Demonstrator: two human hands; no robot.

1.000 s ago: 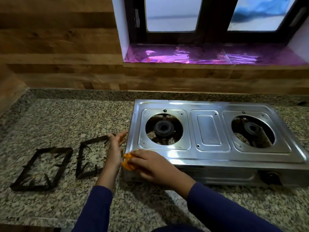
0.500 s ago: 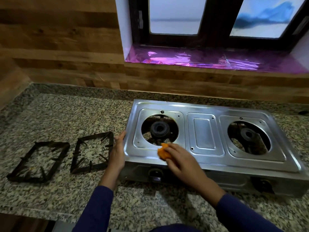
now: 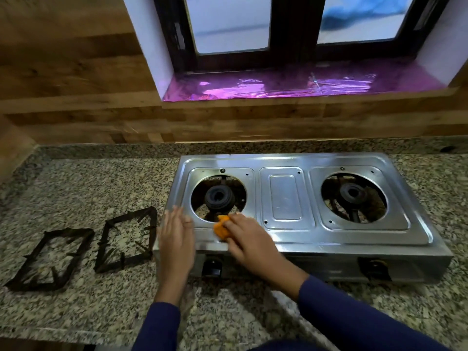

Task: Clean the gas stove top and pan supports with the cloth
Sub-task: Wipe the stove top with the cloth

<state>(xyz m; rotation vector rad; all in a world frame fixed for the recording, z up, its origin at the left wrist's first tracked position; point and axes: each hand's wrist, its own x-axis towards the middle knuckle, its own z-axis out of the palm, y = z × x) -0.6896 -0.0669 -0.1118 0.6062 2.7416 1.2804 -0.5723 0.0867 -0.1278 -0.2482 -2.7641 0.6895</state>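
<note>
Cloth (image 3: pixel 220 228), crumpled orange, is pinched in the right hand (image 3: pixel 249 243) on the shiny steel stove (image 3: pixel 286 198); left hand (image 3: pixel 176 234) lies flat on its corner. Two black square pan supports (image 3: pixel 129 217) sit on the speckled bench (image 3: pixel 88 186).

Glossy steel stove (image 3: pixel 286 198), speckled polished granite counter (image 3: pixel 88 178), soft orange cloth (image 3: pixel 221 229).

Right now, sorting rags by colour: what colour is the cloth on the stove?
The cloth is orange; head view.

Granite counter (image 3: pixel 101 178): stove (image 3: pixel 283 196) sits right of centre, close to the back wall. Two black pan supports lie flat to its left: right support (image 3: pixel 130 216) just beside the stove, left support (image 3: pixel 68 231) beside that.
</note>
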